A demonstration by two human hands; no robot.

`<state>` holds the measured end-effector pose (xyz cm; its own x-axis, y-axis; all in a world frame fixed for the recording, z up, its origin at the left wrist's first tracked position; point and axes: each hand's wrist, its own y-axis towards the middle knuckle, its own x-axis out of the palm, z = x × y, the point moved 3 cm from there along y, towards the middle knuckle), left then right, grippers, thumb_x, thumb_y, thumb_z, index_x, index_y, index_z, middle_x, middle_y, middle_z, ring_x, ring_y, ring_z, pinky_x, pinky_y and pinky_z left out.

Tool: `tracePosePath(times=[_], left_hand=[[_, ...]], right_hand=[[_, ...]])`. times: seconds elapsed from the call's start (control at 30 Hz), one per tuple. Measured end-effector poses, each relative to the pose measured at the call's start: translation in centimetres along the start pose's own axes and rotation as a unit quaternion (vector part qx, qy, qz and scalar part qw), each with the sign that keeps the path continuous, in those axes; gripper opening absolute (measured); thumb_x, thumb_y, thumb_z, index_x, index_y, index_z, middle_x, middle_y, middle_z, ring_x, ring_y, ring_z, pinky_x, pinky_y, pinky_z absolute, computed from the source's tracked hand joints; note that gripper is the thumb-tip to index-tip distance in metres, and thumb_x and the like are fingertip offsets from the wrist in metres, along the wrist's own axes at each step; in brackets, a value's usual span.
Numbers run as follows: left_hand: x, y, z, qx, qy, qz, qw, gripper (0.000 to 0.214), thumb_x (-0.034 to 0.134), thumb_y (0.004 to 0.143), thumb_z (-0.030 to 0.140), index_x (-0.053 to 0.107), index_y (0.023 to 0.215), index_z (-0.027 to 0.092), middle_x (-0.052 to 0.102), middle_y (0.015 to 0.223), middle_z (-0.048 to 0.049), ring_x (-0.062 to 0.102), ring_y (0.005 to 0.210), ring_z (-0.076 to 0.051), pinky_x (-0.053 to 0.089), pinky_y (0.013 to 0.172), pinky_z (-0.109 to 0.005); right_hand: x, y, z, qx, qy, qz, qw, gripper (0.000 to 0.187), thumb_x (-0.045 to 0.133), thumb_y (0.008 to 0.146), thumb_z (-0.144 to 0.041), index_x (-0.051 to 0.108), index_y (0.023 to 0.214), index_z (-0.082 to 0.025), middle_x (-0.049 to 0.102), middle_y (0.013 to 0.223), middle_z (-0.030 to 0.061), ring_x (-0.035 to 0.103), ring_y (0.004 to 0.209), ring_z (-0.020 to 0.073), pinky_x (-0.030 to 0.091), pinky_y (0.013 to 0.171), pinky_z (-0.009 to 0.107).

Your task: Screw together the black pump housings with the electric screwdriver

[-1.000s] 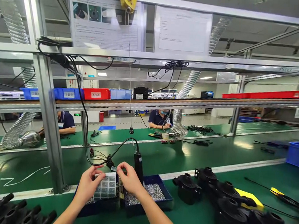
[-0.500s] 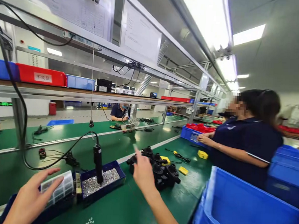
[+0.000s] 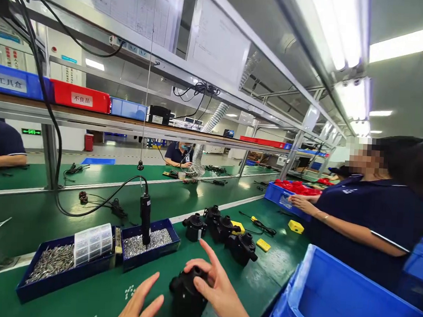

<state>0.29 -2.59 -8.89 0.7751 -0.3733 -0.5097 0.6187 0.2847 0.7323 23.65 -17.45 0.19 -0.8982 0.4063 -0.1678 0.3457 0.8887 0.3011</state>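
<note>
My right hand [image 3: 221, 290] grips a black plastic pump housing [image 3: 188, 298], thumb and fingers around its upper part. Its index finger points up, with a small pale strip [image 3: 199, 234], apparently a label, at the tip. My left hand [image 3: 141, 302] is open just left of the housing, fingers apart and holding nothing. Beyond them stand several similar black housings [image 3: 225, 228]. To the left, a roll of printed labels [image 3: 93, 243] rests on a blue tray of screws [image 3: 52, 263]. A black electric screwdriver [image 3: 145, 216] hangs tip-down over a tray of small metal parts [image 3: 151, 243].
Small clear rings [image 3: 129, 291] lie on the green bench [image 3: 154, 279]. Yellow blocks [image 3: 295, 226] and a coiled cable [image 3: 264, 226] are farther right. A large blue bin [image 3: 354, 291] stands at the right, near a co-worker [image 3: 366, 206]. A shelf [image 3: 127, 127] crosses above.
My right hand has come back from the group of housings, bringing one close to me. My left hand has moved right, from beside the label roll to beside this housing. The view has shifted left.
</note>
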Motion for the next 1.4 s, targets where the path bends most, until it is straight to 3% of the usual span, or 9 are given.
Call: tracePosePath(times=[0.1, 0.17, 0.27, 0.37, 0.47, 0.63, 0.8, 1.1, 1.4], left_hand=[[-0.1, -0.4, -0.3, 0.003, -0.047, -0.025, 0.999, 0.093, 0.077, 0.099, 0.032, 0.024, 0.173, 0.048, 0.068, 0.153, -0.0106, 0.072, 0.131, -0.031, 0.066, 0.103, -0.04], [-0.3, -0.8, -0.2, 0.023, -0.073, -0.033, 0.997, 0.089, 0.076, 0.1, 0.038, 0.025, 0.173, 0.046, 0.066, 0.154, -0.0132, 0.07, 0.134, -0.033, 0.064, 0.105, -0.044], [-0.7, -1.3, 0.3, 0.07, -0.087, -0.006, 0.994, 0.104, 0.088, 0.092, 0.045, 0.023, 0.172, 0.043, 0.057, 0.158, -0.02, 0.063, 0.142, -0.037, 0.062, 0.106, -0.052], [-1.2, -1.0, 1.4, 0.112, -0.101, 0.018, 0.988, 0.13, 0.103, 0.073, 0.05, 0.021, 0.173, 0.032, 0.048, 0.159, -0.029, 0.056, 0.147, -0.044, 0.059, 0.109, -0.059], [-2.1, 0.0, 2.7, 0.11, -0.117, 0.006, 0.987, 0.124, 0.102, 0.076, 0.04, 0.024, 0.171, 0.025, 0.046, 0.158, -0.0315, 0.055, 0.149, -0.045, 0.059, 0.11, -0.058], [-3.1, 1.0, 4.2, 0.062, -0.13, -0.017, 0.989, 0.128, 0.101, 0.071, 0.016, 0.022, 0.171, 0.031, 0.046, 0.159, -0.0296, 0.054, 0.149, -0.045, 0.058, 0.109, -0.061], [-3.0, 0.5, 4.2, 0.057, -0.138, -0.017, 0.989, 0.112, 0.094, 0.082, 0.017, 0.026, 0.17, 0.029, 0.045, 0.159, -0.0288, 0.049, 0.152, -0.042, 0.054, 0.114, -0.061], [-3.0, 0.6, 4.2, 0.058, -0.135, -0.02, 0.989, 0.11, 0.094, 0.084, 0.021, 0.026, 0.17, 0.028, 0.041, 0.162, -0.0269, 0.048, 0.153, -0.04, 0.055, 0.115, -0.057], [-3.1, 0.6, 4.2, 0.051, -0.125, -0.02, 0.991, 0.112, 0.097, 0.08, 0.022, 0.029, 0.169, 0.028, 0.044, 0.16, -0.0285, 0.049, 0.151, -0.043, 0.052, 0.116, -0.063]], right_hand=[[4.7, -0.5, -0.3, 0.039, 0.149, -0.094, 0.984, 0.107, 0.08, 0.09, -0.072, 0.025, 0.17, -0.028, 0.079, 0.119, 0.0134, 0.073, 0.12, 0.033, 0.053, 0.103, 0.049], [6.9, -0.2, 0.1, 0.075, 0.185, -0.109, 0.974, 0.101, 0.078, 0.091, -0.075, 0.031, 0.167, -0.029, 0.078, 0.125, 0.0144, 0.073, 0.119, 0.0326, 0.053, 0.104, 0.049], [7.7, 0.0, 0.6, 0.086, 0.096, 0.019, 0.992, 0.085, 0.071, 0.095, -0.077, 0.046, 0.16, -0.029, 0.073, 0.136, 0.0154, 0.069, 0.121, 0.0313, 0.05, 0.107, 0.048], [7.0, -1.4, 0.2, 0.084, 0.002, 0.106, 0.991, 0.06, 0.071, 0.093, -0.079, 0.073, 0.114, -0.023, 0.074, 0.106, 0.0104, 0.065, 0.094, 0.0266, 0.052, 0.088, 0.039], [7.3, -3.8, 0.1, 0.141, 0.042, 0.018, 0.989, 0.062, 0.067, 0.093, -0.083, 0.06, 0.077, -0.023, 0.052, 0.066, -0.0016, 0.046, 0.063, 0.0175, 0.04, 0.065, 0.031], [9.1, -6.4, 0.4, 0.215, 0.073, -0.046, 0.973, 0.071, 0.064, 0.085, -0.094, 0.049, 0.074, -0.025, 0.036, 0.063, -0.0063, 0.03, 0.059, 0.0141, 0.027, 0.06, 0.029], [10.3, -6.1, 0.5, 0.221, 0.037, -0.055, 0.973, 0.071, 0.067, 0.084, -0.091, 0.048, 0.074, -0.023, 0.04, 0.069, -0.0045, 0.037, 0.066, 0.0151, 0.028, 0.063, 0.029], [10.3, -6.2, -0.4, 0.221, -0.021, -0.066, 0.973, 0.053, 0.066, 0.094, -0.07, 0.05, 0.076, -0.023, 0.043, 0.069, -0.0041, 0.04, 0.065, 0.0155, 0.03, 0.061, 0.029], [10.0, -6.2, -0.5, 0.217, -0.06, -0.064, 0.972, 0.044, 0.066, 0.097, -0.061, 0.057, 0.078, -0.022, 0.048, 0.067, -0.0034, 0.043, 0.064, 0.016, 0.032, 0.06, 0.029]])
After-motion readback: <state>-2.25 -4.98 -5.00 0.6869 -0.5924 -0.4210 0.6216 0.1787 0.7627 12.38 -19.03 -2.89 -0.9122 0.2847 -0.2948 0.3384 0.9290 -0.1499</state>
